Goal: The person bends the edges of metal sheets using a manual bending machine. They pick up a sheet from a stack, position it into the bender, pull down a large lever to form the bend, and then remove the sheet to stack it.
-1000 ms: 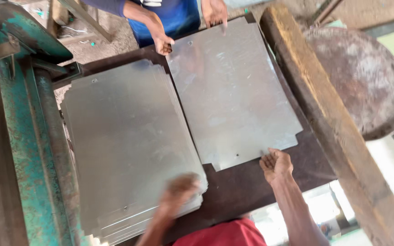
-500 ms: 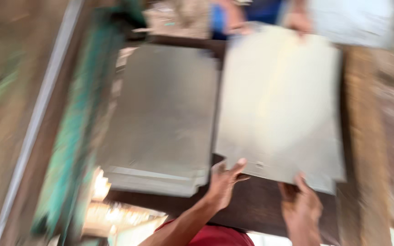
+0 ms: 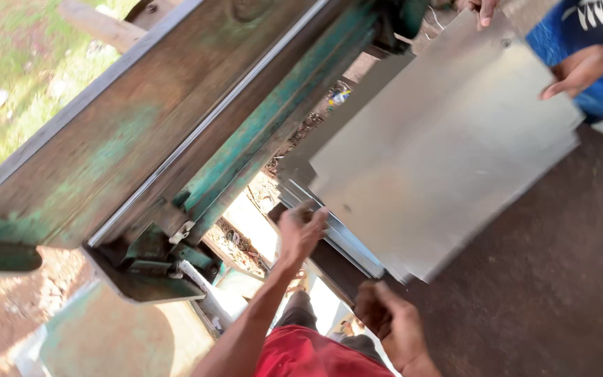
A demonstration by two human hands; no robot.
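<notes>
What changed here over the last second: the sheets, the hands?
The top metal sheet has been slid from beside the stack onto it. The left hand moved to the stack's corner; the right hand let go. The co-worker's hands stay on the far edge.

The dark desk (image 3: 553,279) lay bare toward its near right corner, leaving open room there. Along the desk's left edge a green metal machine beam (image 3: 197,132) stood close, narrowing the passage to a gap at the near left corner, where the left hand (image 3: 300,234) reached. The top metal sheet (image 3: 441,146) covered the middle. A co-worker's hand (image 3: 575,70) blocked the far edge.
</notes>
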